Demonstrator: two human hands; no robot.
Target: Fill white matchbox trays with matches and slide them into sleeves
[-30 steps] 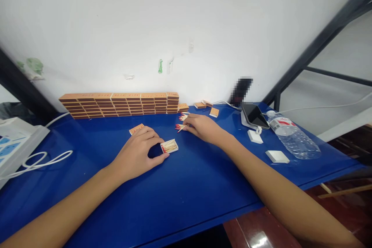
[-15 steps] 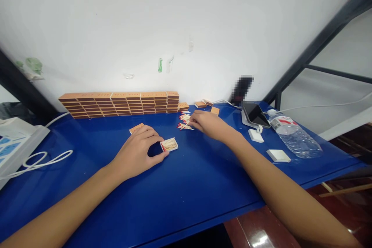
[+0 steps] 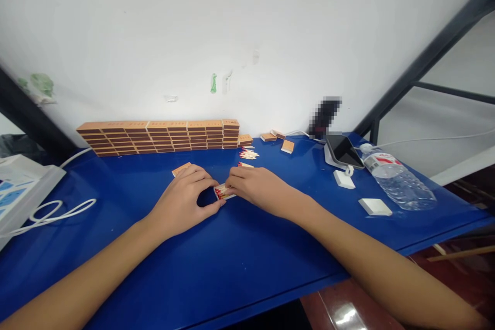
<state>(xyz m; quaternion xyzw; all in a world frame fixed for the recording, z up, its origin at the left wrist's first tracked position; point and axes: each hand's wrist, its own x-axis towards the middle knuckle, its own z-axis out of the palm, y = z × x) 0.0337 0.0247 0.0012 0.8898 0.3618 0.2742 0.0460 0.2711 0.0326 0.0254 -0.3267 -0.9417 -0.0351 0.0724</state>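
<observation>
My left hand [image 3: 185,196] grips the near-left end of a small white matchbox tray [image 3: 217,198] between thumb and fingers. Inside the tray lie red-headed matches [image 3: 220,192]. My right hand [image 3: 253,188] is closed in a pinch over the tray's right side, its fingertips at the matches and partly hiding them. An orange matchbox sleeve [image 3: 181,169] lies just beyond my left fingers. Behind my right hand, a loose pile of matches [image 3: 248,153] is spread on the blue table [image 3: 201,268], partly covered by that hand.
A long stacked row of matchboxes [image 3: 162,139] stands along the wall. More matchboxes [image 3: 287,146] lie to its right. At the right are a phone on a stand [image 3: 344,150], white blocks [image 3: 375,207] and a plastic bottle [image 3: 400,178]. A white cable [image 3: 64,209] loops at left.
My right hand has come from the loose match pile toward me and left, down to the tray. My left hand has stayed in place on the tray.
</observation>
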